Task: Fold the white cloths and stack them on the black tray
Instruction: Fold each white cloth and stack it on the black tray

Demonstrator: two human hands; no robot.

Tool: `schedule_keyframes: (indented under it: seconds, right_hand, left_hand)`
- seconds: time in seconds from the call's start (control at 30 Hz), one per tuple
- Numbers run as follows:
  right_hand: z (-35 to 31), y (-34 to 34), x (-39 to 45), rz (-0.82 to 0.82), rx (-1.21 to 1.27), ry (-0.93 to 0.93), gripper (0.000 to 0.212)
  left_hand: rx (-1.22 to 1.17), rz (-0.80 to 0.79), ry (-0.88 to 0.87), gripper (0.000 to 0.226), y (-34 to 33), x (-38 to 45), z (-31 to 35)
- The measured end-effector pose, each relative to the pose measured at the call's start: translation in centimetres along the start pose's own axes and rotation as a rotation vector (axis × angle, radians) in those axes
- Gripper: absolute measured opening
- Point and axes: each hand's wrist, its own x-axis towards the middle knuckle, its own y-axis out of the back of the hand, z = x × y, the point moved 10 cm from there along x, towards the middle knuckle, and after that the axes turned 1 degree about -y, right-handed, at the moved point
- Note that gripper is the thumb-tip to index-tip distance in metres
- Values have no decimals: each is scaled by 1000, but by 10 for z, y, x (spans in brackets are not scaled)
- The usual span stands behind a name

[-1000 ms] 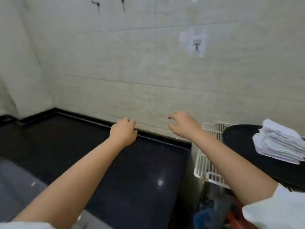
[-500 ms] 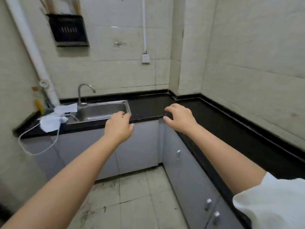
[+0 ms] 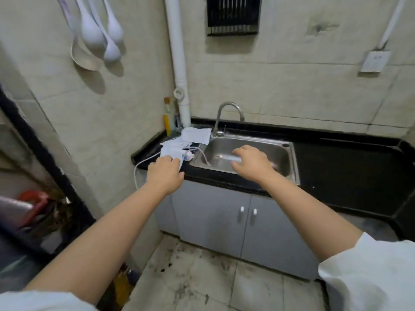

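Left hand, fingers loosely curled, touches the white cloths; right hand hovers empty, relaxed.

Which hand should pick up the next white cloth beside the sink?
Left. The left hand already reaches the white cloths on the counter; the right hand hovers over the sink.
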Motion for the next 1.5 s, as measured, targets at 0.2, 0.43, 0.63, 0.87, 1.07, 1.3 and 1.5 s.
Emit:
schedule_keyframes:
  seconds: [0.2, 0.43, 0.63, 0.87, 1.07, 1.3, 1.5]
  right_hand:
    - [-9, -93, 126, -179, 12, 104, 34]
    - [-28, -174, 272, -329, 19, 173, 27]
    - [-29, -225, 351, -430, 21, 225, 22]
    - [-67, -283, 425, -545, -25, 438, 32]
    - [-90, -330, 456, -604, -96, 645, 39]
    - [-115, -332, 472, -416, -114, 858, 23]
    - [-112, -284, 497, -360, 167, 665, 21]
  left_hand:
    - [-41, -150, 135, 39, -86, 103, -64]
    - [-200, -280, 194, 33, -181, 216, -102]
    - [-257, -424, 274, 25, -257, 270, -119]
    - [-223, -484, 139, 32, -316, 304, -120]
    - [-277, -350, 72, 41, -320, 319, -119]
    - [-377, -166, 115, 13, -308, 327, -125]
    - [-658, 124, 398, 46, -227, 334, -162]
